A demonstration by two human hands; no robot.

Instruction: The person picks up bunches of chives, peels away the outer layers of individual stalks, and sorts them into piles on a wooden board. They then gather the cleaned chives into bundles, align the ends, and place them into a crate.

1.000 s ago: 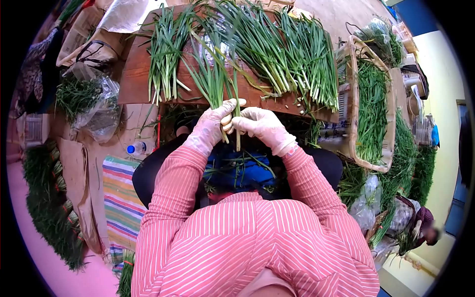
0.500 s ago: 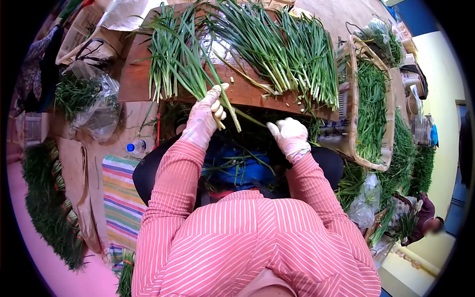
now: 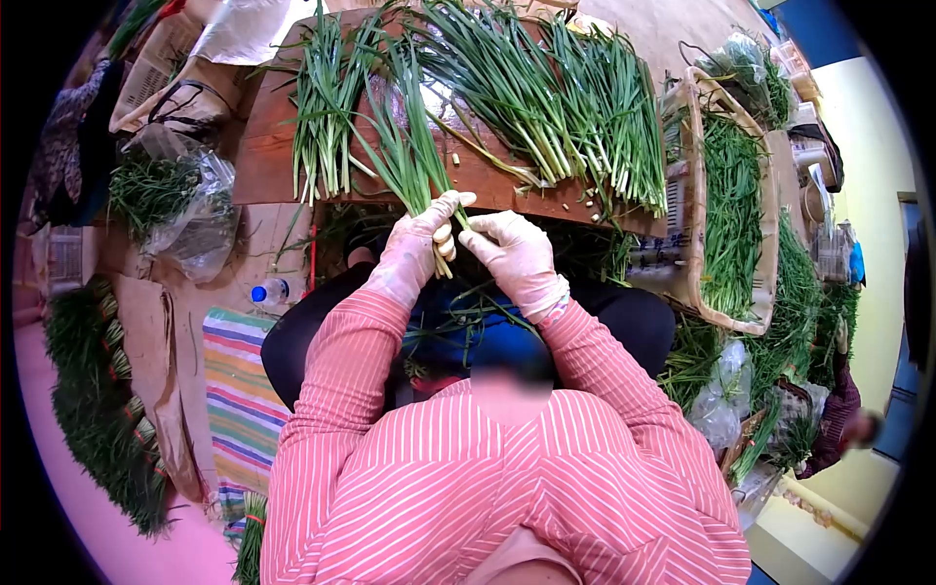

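In a pale glove, my left hand [image 3: 421,244] is closed around several garlic chives [image 3: 408,161]. Their green leaves reach up over the wooden board, and their pale cut ends poke out below my fingers. Close beside it, my gloved right hand [image 3: 514,255] pinches the lower part of a stalk at the right side of this small bunch. Behind my hands, more garlic chives lie on the board [image 3: 263,161], a smaller pile [image 3: 324,136] on the left and a large pile [image 3: 585,127] on the right. A yellowed leaf strip [image 3: 487,154] lies between them.
A lined crate [image 3: 694,224] of greens stands on the right. Plastic bags of greens [image 3: 200,210] and a blue-capped bottle [image 3: 271,291] are on the left. Tied bundles [image 3: 107,409] line the far left. Trimmings lie on my lap. Another person [image 3: 840,419] is at the far right.
My right hand has moved left and up from beside my knee to the bunch and taken hold of a stalk. My left hand has shifted slightly right with its chives.
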